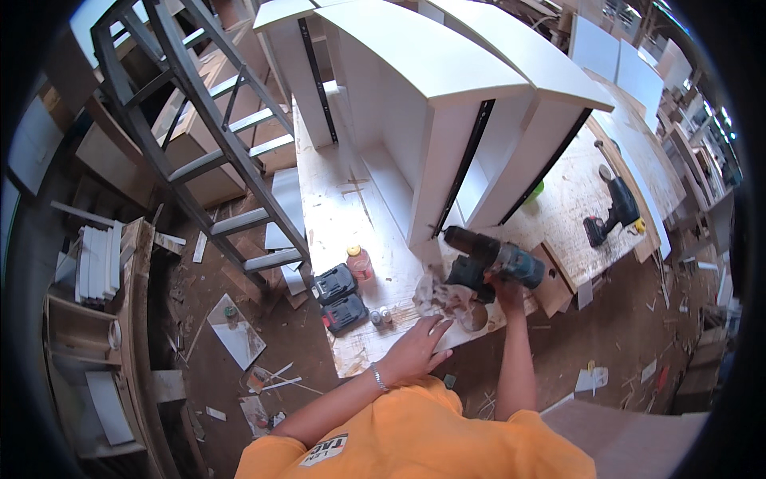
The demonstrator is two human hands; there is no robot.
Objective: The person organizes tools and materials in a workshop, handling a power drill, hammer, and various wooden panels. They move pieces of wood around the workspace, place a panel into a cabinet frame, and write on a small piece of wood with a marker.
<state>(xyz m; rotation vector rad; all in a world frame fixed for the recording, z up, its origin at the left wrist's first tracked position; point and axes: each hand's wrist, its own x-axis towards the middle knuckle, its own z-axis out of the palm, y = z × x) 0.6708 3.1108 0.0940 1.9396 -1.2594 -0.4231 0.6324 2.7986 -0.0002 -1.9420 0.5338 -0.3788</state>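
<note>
Clock face taken over the head view. Teal-and-black power drill (511, 262) is held at 3 to 4 o'clock, above the near part of the worktop (560, 239). It is gripped by the right hand (506, 289), fingers closed round the handle, partly hidden by the drill body. Chuck is pointed toward 10 o'clock, near the foot of the white cabinet (431, 60); contact there cannot be told. Left hand (417, 348) is seen at 5 to 6 o'clock, nothing gripped, fingers loosely extended, just beside a crumpled pale wrapping (448, 297); whether it is touched cannot be told. Bracelet (377, 377) is worn on the left wrist.

At 7 o'clock two black battery packs (339, 299) are laid side by side, with a small yellow-capped bottle (360, 265) standing next to them. Small metallic cylinders (381, 316) are set toward 6 o'clock. Wooden block (554, 281) is placed at 3 to 4 o'clock, past the held drill. A second, black drill (621, 206) is left at 3 o'clock, well apart. Cabinet is stood at 12 to 1 o'clock, black rails fixed along its edges. Stepladder (214, 124) is stood at 10 o'clock.
</note>
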